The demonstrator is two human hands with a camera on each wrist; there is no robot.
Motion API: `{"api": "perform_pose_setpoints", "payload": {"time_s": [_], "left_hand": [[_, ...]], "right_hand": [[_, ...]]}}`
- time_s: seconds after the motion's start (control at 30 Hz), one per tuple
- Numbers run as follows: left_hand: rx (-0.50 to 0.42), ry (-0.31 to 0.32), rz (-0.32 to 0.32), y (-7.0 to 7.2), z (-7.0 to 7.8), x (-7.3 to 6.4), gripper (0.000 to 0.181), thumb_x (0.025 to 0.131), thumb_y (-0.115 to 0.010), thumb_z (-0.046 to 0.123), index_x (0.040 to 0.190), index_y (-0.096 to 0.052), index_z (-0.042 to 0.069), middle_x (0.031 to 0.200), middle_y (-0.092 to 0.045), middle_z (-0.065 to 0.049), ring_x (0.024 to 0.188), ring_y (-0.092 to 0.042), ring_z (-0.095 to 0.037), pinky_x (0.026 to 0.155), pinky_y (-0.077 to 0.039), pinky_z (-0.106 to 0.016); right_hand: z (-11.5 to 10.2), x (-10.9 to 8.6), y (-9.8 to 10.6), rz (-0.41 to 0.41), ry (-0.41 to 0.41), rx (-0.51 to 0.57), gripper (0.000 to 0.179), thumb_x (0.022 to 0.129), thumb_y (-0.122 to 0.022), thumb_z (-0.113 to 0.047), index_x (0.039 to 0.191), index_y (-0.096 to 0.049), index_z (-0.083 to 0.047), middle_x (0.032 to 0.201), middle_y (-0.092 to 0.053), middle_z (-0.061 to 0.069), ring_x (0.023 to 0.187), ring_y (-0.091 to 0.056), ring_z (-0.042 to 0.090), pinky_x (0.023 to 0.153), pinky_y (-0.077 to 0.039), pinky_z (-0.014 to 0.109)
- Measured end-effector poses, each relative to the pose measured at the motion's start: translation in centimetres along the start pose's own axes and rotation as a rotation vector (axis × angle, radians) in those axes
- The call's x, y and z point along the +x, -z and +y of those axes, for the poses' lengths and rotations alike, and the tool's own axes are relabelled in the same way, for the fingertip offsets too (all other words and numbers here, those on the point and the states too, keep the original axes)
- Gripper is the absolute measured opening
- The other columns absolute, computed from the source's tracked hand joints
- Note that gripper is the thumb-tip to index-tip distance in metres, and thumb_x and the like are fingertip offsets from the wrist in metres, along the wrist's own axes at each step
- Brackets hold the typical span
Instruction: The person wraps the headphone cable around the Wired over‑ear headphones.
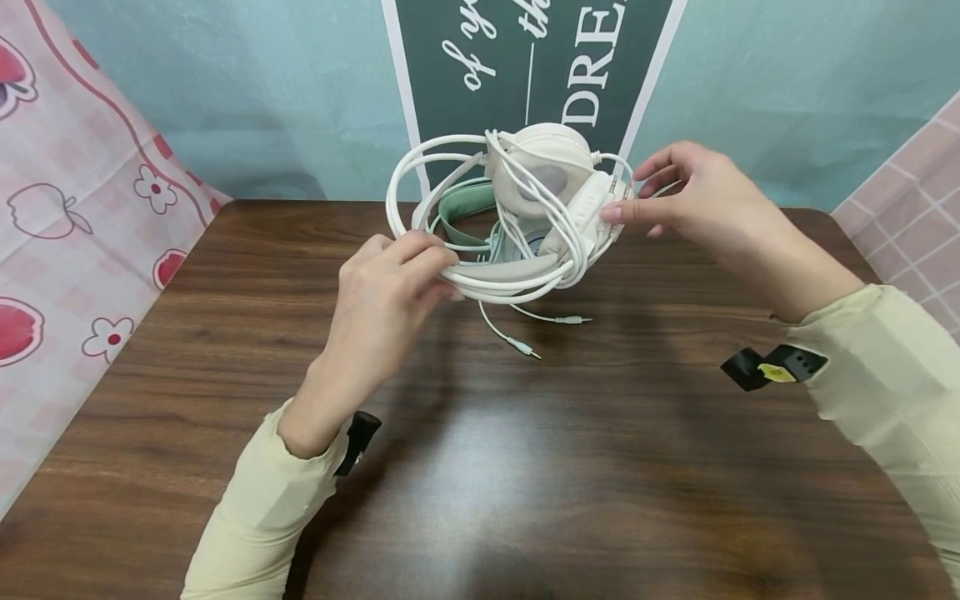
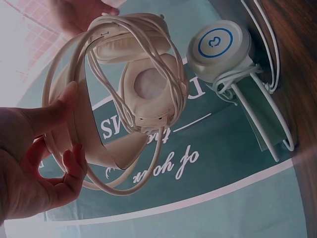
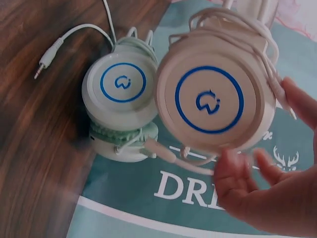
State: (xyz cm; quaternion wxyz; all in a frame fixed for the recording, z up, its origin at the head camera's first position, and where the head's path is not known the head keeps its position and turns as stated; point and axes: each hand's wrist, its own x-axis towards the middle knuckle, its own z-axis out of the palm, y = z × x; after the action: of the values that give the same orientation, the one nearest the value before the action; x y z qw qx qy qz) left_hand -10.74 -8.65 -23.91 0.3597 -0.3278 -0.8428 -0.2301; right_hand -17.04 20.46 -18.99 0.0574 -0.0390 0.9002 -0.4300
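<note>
White headphones [image 1: 543,171], with their cable wound in loops around the headband and ear cups, are held up above the table. My left hand [image 1: 397,292] grips the headband, thumb on one side and curled fingers on the other, as the left wrist view shows. At the right ear cup, my right hand [image 1: 686,196] touches the headphones with its thumb, fingers spread and loosely bent beside the cup; its fingers are blurred in the right wrist view. Behind and below are pale green headphones [image 3: 121,91], partly hidden by the white pair in the head view.
Two cable plugs [image 1: 525,347] of the green pair lie on the brown wooden table [image 1: 480,467]. A dark green lettered panel [image 1: 517,67] hangs on the blue backdrop [image 1: 300,92]. Patterned cloth [image 1: 82,242] borders the left side, pink tiles [image 1: 915,208] the right.
</note>
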Motion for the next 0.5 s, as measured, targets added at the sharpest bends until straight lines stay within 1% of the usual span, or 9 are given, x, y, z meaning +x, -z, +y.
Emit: {"api": "perform_pose_setpoints", "payload": {"time_s": [0.07,0.1,0.17,0.2,0.23,0.3,0.37,0.43,0.5], "left_hand": [[0.001,-0.003,-0.003,0.0,0.1,0.0,0.022,0.066,-0.076,0.015,0.084,-0.066,0.008,0.087,-0.062,-0.001,0.067,-0.049,-0.025,0.059,-0.036,-0.033],[-0.001,-0.005,-0.004,0.0,0.1,0.0,0.022,0.066,-0.076,0.014,0.084,-0.066,0.008,0.087,-0.062,-0.001,0.067,-0.049,-0.025,0.059,-0.036,-0.033],[-0.003,-0.009,-0.009,0.0,0.2,0.0,0.022,0.066,-0.076,0.013,0.085,-0.066,0.007,0.087,-0.062,-0.001,0.068,-0.049,-0.026,0.060,-0.037,-0.033],[-0.004,-0.011,-0.009,0.0,0.2,0.0,0.022,0.066,-0.077,0.012,0.085,-0.066,0.007,0.087,-0.062,-0.002,0.068,-0.049,-0.026,0.060,-0.037,-0.033],[-0.004,-0.012,-0.009,0.0,0.2,-0.1,0.022,0.065,-0.077,0.012,0.085,-0.067,0.007,0.087,-0.062,-0.002,0.068,-0.049,-0.026,0.060,-0.037,-0.033],[-0.007,-0.018,-0.008,-0.1,0.3,0.0,0.023,0.065,-0.077,0.011,0.085,-0.067,0.007,0.087,-0.063,-0.002,0.068,-0.049,-0.026,0.060,-0.037,-0.033],[-0.011,-0.024,-0.008,-0.3,0.5,0.1,0.023,0.064,-0.077,0.012,0.085,-0.067,0.008,0.087,-0.063,-0.002,0.068,-0.049,-0.026,0.060,-0.037,-0.033],[-0.020,-0.032,-0.009,-0.5,0.6,0.3,0.024,0.064,-0.077,0.012,0.085,-0.067,0.008,0.087,-0.063,-0.002,0.068,-0.048,-0.026,0.060,-0.037,-0.033],[-0.038,-0.042,-0.009,-0.8,0.7,0.5,0.024,0.063,-0.077,0.012,0.084,-0.067,0.008,0.087,-0.063,-0.002,0.068,-0.048,-0.025,0.060,-0.037,-0.033]], "right_hand": [[0.2,0.4,0.2,-0.069,-0.039,-0.011,0.072,0.075,-0.073,-0.040,0.130,-0.038,-0.008,0.120,-0.047,0.009,0.073,-0.059,0.015,0.071,-0.045,0.029],[0.4,0.6,0.3,-0.110,-0.053,0.008,0.079,0.076,-0.071,-0.039,0.136,-0.031,-0.008,0.128,-0.042,0.013,0.077,-0.060,0.014,0.073,-0.046,0.031],[0.8,0.9,0.5,-0.190,-0.085,0.078,0.086,0.080,-0.068,-0.036,0.144,-0.017,-0.008,0.136,-0.034,0.016,0.085,-0.060,0.013,0.077,-0.047,0.033],[1.0,1.0,0.6,-0.225,-0.094,0.124,0.088,0.082,-0.067,-0.033,0.145,-0.010,-0.009,0.137,-0.032,0.018,0.088,-0.060,0.012,0.078,-0.048,0.034],[1.3,1.1,0.7,-0.255,-0.101,0.174,0.089,0.083,-0.065,-0.030,0.146,-0.005,-0.010,0.135,-0.034,0.018,0.091,-0.059,0.012,0.077,-0.049,0.035],[1.9,1.3,0.8,-0.303,-0.105,0.274,0.088,0.085,-0.063,-0.025,0.146,-0.001,-0.012,0.129,-0.042,0.014,0.096,-0.058,0.012,0.075,-0.050,0.036],[2.4,1.3,1.0,-0.331,-0.102,0.331,0.086,0.087,-0.061,-0.022,0.146,0.001,-0.015,0.121,-0.048,0.007,0.099,-0.058,0.015,0.075,-0.049,0.039],[2.9,1.1,1.2,-0.332,-0.091,0.358,0.082,0.087,-0.060,-0.020,0.145,-0.002,-0.017,0.113,-0.053,0.003,0.098,-0.058,0.018,0.075,-0.049,0.042],[3.4,0.7,1.5,-0.320,-0.082,0.382,0.078,0.088,-0.059,-0.017,0.144,-0.005,-0.018,0.112,-0.052,0.002,0.097,-0.059,0.019,0.075,-0.049,0.043]]}}
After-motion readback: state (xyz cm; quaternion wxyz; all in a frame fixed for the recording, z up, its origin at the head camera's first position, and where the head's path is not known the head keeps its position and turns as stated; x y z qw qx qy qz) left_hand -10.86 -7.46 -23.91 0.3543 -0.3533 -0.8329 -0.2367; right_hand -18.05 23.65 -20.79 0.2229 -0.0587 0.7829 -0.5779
